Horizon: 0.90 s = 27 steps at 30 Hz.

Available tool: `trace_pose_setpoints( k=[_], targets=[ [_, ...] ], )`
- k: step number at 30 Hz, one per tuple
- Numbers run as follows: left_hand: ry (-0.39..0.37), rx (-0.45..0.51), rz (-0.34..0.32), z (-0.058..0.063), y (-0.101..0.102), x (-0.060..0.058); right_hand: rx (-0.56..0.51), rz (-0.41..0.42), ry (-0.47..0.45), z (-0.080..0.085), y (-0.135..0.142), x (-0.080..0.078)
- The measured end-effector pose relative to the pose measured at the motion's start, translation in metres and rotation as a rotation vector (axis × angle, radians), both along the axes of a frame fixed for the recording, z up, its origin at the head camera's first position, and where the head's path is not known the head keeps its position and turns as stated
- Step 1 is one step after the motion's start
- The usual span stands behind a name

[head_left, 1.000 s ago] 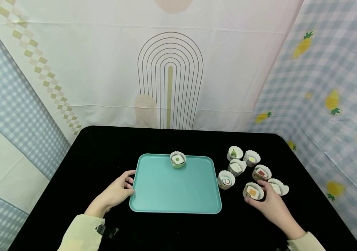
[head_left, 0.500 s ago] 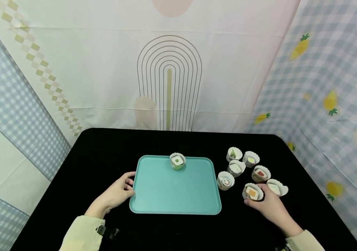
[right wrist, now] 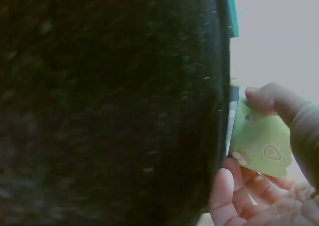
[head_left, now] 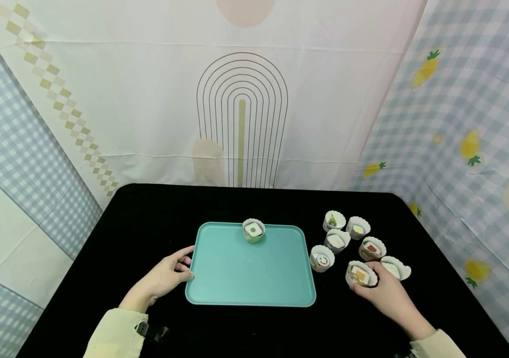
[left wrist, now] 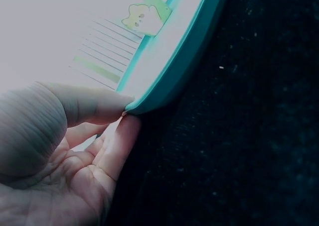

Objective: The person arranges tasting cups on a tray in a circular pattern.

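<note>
My left hand is at the left side of a teal rectangular tray. In the left wrist view its thumb lies on the tray rim with a finger beneath, pinching the edge. A scalloped paper baking cup with a white, green-dotted piece inside stands on the tray's far edge. Off to the right, my right hand grips another paper cup, which holds a piece with an orange square. The right wrist view shows this green, avocado-printed cup between thumb and fingers.
More paper cups stand close around the right hand: one with a red square, a pale one touching the hand, one by the tray, and several farther back. The table cover is black; patterned cloth hangs behind.
Both hands keep nearly the same places. The cup in the right hand looks slightly squeezed and wider, its piece a little tilted. The head view has tipped up a bit.
</note>
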State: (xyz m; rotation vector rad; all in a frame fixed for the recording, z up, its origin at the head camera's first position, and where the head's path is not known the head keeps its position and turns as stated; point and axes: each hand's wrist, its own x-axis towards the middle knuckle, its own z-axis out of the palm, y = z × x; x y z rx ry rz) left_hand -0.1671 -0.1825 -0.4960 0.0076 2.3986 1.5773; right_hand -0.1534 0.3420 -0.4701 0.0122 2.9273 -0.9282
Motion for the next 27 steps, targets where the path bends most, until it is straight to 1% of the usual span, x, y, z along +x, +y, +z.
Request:
trace_pose_setpoints(
  k=[3, 9, 13, 15, 17, 19, 22, 25, 27],
  targets=[
    [0.007, -0.007, -0.002, 0.001, 0.001, 0.0, -0.012, 0.019, 0.013, 0.007, -0.003, 0.0],
    [0.01, -0.002, -0.01, 0.003, 0.003, 0.001, -0.053, 0.042, -0.005, 0.022, -0.013, -0.003],
    [0.015, -0.007, -0.013, 0.001, 0.004, 0.001, -0.048, 0.053, 0.058, 0.026, -0.02, -0.005],
    [0.018, -0.009, -0.008, 0.001, 0.005, 0.001, -0.057, 0.062, 0.099, 0.026, -0.024, -0.006],
    [0.023, -0.007, -0.003, -0.001, 0.005, 0.002, -0.075, 0.071, 0.116, 0.027, -0.029, -0.007],
    [0.028, -0.005, 0.017, -0.002, 0.005, 0.003, -0.105, 0.081, 0.104, 0.029, -0.035, -0.007],
    [0.045, -0.007, 0.056, -0.005, 0.003, 0.004, -0.141, 0.097, 0.063, 0.032, -0.048, -0.007],
    [0.066, -0.006, 0.089, -0.004, 0.001, 0.005, -0.168, 0.119, 0.049, 0.035, -0.064, -0.009],
    [0.069, 0.006, 0.094, -0.002, 0.001, 0.005, -0.194, 0.137, 0.046, 0.036, -0.074, -0.01]
  ],
)
